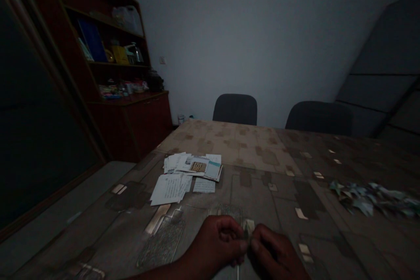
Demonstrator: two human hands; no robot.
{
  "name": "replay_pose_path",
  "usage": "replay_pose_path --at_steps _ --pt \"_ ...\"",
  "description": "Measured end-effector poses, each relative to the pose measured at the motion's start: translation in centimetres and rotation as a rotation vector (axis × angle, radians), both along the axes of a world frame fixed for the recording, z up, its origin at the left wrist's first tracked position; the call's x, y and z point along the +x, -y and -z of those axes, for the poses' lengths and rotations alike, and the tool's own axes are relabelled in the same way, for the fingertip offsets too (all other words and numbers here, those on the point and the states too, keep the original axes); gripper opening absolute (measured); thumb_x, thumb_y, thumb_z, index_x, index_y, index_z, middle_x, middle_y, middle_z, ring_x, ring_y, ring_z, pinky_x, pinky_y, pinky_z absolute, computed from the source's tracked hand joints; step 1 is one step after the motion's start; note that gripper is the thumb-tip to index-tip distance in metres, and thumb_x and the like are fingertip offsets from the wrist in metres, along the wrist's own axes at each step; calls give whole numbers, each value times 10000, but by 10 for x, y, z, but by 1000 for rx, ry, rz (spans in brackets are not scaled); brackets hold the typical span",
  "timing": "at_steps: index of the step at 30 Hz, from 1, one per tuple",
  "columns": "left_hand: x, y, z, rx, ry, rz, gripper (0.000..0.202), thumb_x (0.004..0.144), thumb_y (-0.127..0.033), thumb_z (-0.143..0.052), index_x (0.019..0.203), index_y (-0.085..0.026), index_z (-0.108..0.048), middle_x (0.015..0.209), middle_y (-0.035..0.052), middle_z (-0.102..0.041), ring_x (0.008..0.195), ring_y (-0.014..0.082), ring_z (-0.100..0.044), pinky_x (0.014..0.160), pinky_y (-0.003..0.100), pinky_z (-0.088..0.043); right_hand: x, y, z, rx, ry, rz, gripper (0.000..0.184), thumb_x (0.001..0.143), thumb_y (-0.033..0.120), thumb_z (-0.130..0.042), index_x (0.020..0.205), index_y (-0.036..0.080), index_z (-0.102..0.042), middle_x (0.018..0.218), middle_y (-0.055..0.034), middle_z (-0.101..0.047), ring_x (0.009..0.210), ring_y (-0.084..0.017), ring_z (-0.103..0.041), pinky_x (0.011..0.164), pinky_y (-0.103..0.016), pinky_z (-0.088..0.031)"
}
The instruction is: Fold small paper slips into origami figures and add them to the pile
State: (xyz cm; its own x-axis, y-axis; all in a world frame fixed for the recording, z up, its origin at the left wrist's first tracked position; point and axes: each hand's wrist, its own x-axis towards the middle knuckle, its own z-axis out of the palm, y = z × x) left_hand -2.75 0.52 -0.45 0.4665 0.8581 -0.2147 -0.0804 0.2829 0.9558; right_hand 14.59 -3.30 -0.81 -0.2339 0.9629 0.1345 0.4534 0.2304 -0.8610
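Observation:
My left hand (pixel 219 240) and my right hand (pixel 274 251) rest close together on the near edge of the table (pixel 249 148). Both have their fingers curled and pinched on a small pale piece of paper (pixel 248 227) that sticks up between them. A thin pale strip runs down below the hands. Just beyond the hands lies a glittery clear case (pixel 164 240) flat on the tablecloth.
Stacks of printed cards and papers (pixel 192 170) lie at the table's left middle. A heap of small folded paper pieces (pixel 374 199) sits at the right. Two dark chairs (pixel 235 108) stand at the far side. A wooden shelf unit (pixel 114 65) fills the left wall.

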Motion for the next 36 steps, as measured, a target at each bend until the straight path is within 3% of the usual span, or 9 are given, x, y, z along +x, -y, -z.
replay_pose_path --at_steps 9,13,20,25,36 --pt "-1 6 -5 -24 -31 16 260 574 -316 -755 628 -155 -558 465 -30 -572 419 106 -523 468 235 -422 -2 2 -3 157 137 -60 322 945 307 -395 642 213 -454 654 1 -508 650 -170 -515 594 -264 -382" --pt "-1 4 -4 -41 18 45 281 582 -348 -741 663 -156 -551 493 -17 -595 416 106 -523 467 240 -431 -2 1 -6 119 126 -55 323 953 323 -381 653 215 -433 663 10 -489 642 -162 -501 597 -260 -379" --pt "0 3 2 -8 -36 56 171 593 -256 -666 667 -152 -552 482 -31 -576 406 99 -515 440 221 -411 -2 1 -2 70 94 3 267 936 355 -444 711 213 -463 678 25 -483 644 -152 -494 594 -245 -384" --pt "0 5 -3 -7 -59 51 173 620 -285 -666 662 -139 -583 515 -2 -606 435 110 -536 459 229 -419 -2 0 -5 58 11 22 292 934 380 -431 689 221 -421 660 39 -434 608 -144 -448 549 -238 -355" --pt "-3 6 -2 107 -115 130 134 607 -260 -659 609 -146 -589 509 -4 -586 439 115 -532 451 209 -387 1 -2 3 46 66 -69 265 930 323 -406 695 211 -451 705 9 -485 684 -168 -515 623 -263 -387"
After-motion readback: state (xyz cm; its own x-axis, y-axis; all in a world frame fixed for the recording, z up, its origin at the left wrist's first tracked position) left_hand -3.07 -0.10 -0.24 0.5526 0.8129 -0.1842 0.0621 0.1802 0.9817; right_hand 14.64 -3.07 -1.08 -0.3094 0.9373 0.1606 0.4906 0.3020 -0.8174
